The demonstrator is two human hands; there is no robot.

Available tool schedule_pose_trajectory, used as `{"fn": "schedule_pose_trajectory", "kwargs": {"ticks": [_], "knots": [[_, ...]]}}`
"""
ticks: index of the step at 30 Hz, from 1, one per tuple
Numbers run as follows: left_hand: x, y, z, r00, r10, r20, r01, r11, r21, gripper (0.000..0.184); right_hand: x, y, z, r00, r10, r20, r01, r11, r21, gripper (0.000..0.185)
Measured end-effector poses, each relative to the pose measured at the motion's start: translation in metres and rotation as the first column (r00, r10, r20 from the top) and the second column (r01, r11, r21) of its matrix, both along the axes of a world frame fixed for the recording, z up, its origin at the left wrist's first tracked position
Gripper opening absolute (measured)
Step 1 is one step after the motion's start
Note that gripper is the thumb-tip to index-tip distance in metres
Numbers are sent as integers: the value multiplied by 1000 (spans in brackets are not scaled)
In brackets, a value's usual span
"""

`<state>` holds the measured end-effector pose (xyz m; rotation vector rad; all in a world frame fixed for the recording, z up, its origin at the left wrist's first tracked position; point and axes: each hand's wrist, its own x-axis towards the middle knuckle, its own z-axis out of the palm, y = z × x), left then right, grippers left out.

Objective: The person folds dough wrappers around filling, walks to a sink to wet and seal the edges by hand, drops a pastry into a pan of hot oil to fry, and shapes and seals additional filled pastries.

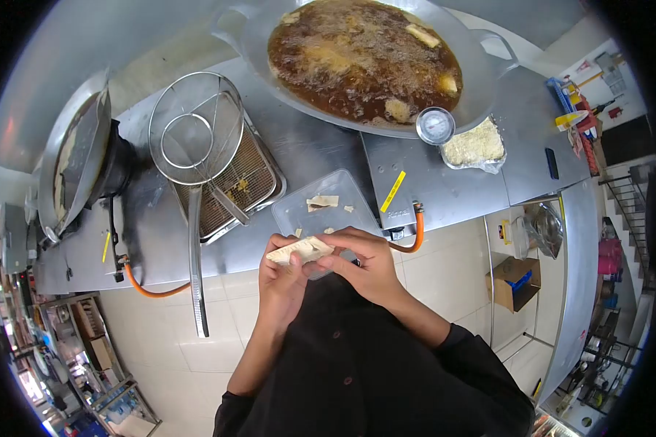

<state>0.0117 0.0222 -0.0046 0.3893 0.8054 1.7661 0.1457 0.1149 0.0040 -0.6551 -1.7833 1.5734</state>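
Note:
Between my two hands is a pale, flat, oblong piece of food (299,252), held level in front of my chest; I cannot tell its exact kind. My left hand (280,284) grips it from below with the thumb across its front. At its right end, the fingers and thumb of my right hand (368,264) pinch it. Just beyond my hands, a clear plastic tub (288,206) holds a similar pale piece (322,202) and small crumbs. Farther off, a large wok (477,87) contains dark bubbling oil (357,62) with several pale pieces floating in it.
A dial thermometer (436,127) sits at the wok's near rim, beside a bag of pale crumbs (475,146). Left of the tub, a long-handled strainer (195,240) rests over a wire-rack tray (233,186), its handle overhanging the counter edge. Another wok (87,164) stands far left.

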Motion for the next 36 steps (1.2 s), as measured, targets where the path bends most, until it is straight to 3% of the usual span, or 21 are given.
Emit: {"fn": "schedule_pose_trajectory", "kwargs": {"ticks": [2,5,8,11,14,18,24,26,28,31,35,36], "knots": [[-1,0,-8,999,10,41,-6,996,-92,20,2,3,-2,1000,4,30,-4,1000,-7,38],[-11,-2,-30,984,-83,157,96,993,-76,20,6,6,-11,997,-10,83,15,998,-54,41],[-16,-1,-48,981,-73,180,113,969,-220,22,15,10,-26,986,-54,156,66,995,-71,40],[-21,4,-81,993,-114,41,120,886,-448,26,25,14,-31,971,-106,214,122,991,-61,36],[-22,15,-111,995,-91,35,97,863,-496,31,38,16,-41,957,-145,250,159,987,-37,32],[-27,29,-114,982,-175,-64,121,860,-496,30,49,19,-49,941,-197,274,214,976,-34,29],[-25,34,-68,988,-150,37,154,945,-288,19,52,16,-52,940,-205,273,239,966,-98,28],[-17,31,-55,974,-97,-205,57,980,-191,19,44,17,-44,957,-164,239,207,964,-169,27],[-10,26,-31,851,-22,-524,-52,991,-125,18,35,17,-30,993,-96,67,116,896,-429,29],[-5,22,-7,460,207,-863,-55,977,205,19,30,16,-7,991,-80,-106,-6,770,-639,32],[1,18,7,208,365,-907,-33,930,367,19,32,15,11,985,-63,-158,-64,724,-687,32],[1,17,4,208,390,-897,-39,920,390,20,31,14,14,989,-64,-134,-42,743,-668,31]]}}
